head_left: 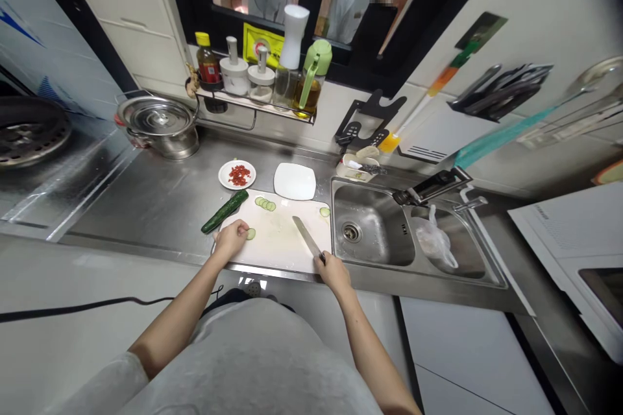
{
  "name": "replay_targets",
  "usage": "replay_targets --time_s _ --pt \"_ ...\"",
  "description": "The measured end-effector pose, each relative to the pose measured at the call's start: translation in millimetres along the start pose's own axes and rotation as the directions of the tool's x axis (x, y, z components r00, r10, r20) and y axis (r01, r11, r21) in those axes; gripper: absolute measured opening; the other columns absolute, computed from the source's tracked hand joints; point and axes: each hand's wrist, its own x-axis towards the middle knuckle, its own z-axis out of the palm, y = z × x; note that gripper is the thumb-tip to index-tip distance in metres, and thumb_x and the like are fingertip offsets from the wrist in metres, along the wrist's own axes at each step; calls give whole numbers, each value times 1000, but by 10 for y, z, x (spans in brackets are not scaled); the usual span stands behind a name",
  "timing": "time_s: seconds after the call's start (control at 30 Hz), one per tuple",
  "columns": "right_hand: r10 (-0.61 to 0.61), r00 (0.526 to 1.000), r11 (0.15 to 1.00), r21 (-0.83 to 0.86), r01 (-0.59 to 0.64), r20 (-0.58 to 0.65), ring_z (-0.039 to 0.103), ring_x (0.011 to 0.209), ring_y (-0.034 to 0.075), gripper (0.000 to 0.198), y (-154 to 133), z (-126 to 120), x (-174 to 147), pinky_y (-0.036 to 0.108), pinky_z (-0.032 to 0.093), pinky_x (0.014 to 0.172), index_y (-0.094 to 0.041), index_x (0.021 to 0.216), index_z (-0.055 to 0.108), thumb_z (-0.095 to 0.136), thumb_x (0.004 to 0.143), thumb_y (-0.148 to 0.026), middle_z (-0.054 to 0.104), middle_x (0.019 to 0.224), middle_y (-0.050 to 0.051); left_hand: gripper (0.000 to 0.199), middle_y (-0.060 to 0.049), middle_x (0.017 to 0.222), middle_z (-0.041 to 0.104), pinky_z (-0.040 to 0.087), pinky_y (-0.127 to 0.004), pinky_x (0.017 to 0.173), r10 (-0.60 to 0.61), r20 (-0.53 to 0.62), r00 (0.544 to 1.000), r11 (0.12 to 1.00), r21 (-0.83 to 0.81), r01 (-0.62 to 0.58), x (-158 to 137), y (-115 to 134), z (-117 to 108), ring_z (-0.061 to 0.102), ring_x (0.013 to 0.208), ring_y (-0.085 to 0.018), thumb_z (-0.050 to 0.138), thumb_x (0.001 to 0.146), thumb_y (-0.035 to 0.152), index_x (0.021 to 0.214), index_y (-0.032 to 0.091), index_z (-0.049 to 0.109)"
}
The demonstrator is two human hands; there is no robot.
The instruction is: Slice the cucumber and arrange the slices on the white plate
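Observation:
My right hand (pixel 335 272) is wrapped round the black handle of a kitchen knife (pixel 305 235), whose blade points away over the white cutting board (pixel 277 253). At the board's left side, my left hand (pixel 232 240) is closed, its fingertips pinching the edge of a cucumber slice (pixel 251 233). Beyond it lies an overlapping row of cucumber slices (pixel 265 204). A cut cucumber end piece (pixel 324 212) rests at the board's far right corner. The large dark green cucumber (pixel 224 212) lies slanted at the left edge of the board.
Behind the board stand a plate of chopped red pieces (pixel 239 175) and a white square plate (pixel 294 181). To the right is a steel sink (pixel 370 233) with a plastic bag (pixel 434 241) in its second basin. A lidded pot (pixel 168 126) and a seasoning rack (pixel 257 104) are at the back.

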Motion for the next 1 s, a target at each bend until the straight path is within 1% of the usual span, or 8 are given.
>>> replay_targets --time_s 0.1,0.17,0.37,0.53,0.63,0.8,0.9,1.0 --pt "-6 1000 1000 4 6 10 64 96 23 36 10 1 16 27 39 71 -22 108 62 37 95 -44 69 106 11 17 2 93 73 33 -35 88 -49 -30 998 999 23 49 17 -124 -64 63 92 -19 54 81 26 95 27 64" --pt "-7 1000 1000 -2 7 18 64 96 23 36 12 -1 22 27 39 72 -21 109 62 37 95 -44 69 107 12 17 2 93 73 33 -35 89 -59 -44 997 997 41 61 27 -164 -85 64 93 -19 55 81 26 95 27 64" --pt "1 999 1000 -9 -1 32 63 98 22 36 -5 -23 16 27 40 73 -22 111 62 37 96 -44 68 108 12 20 -1 93 73 32 -39 91 -51 -55 997 992 116 57 41 -198 -86 63 96 -23 49 84 26 97 27 65" --pt "-5 1000 1000 -23 6 29 64 99 23 36 -12 -38 6 27 40 72 -21 110 61 37 96 -43 69 107 12 23 -5 97 73 31 -40 87 -21 -52 998 981 191 31 57 -200 -64 61 100 -26 48 84 25 99 27 65" --pt "0 999 1000 -26 1 38 64 99 23 36 -13 -45 6 27 40 72 -21 110 61 37 96 -44 69 108 12 24 -6 97 72 31 -41 85 -12 -58 998 973 228 25 61 -196 -56 59 101 -28 47 84 25 98 26 66" --pt "6 999 1000 -24 -5 47 64 99 22 36 -18 -56 11 26 40 72 -21 110 61 37 96 -43 69 108 12 24 -8 105 70 30 -42 85 14 -65 998 964 266 4 49 -156 -52 55 103 -30 49 82 24 98 25 67" --pt "22 998 1000 -14 -21 57 63 99 22 36 -21 -58 16 27 40 74 -21 111 62 38 96 -43 69 108 12 27 -9 109 68 30 -43 86 36 -82 996 966 258 -13 44 -90 -25 53 106 -31 48 82 25 101 25 67" --pt "21 998 1000 1 -21 57 63 100 22 36 -15 -49 24 27 40 74 -21 111 61 38 96 -43 68 109 12 30 -9 112 66 29 -43 87 87 -93 992 970 235 -63 60 13 33 52 107 -30 48 82 25 105 26 66"
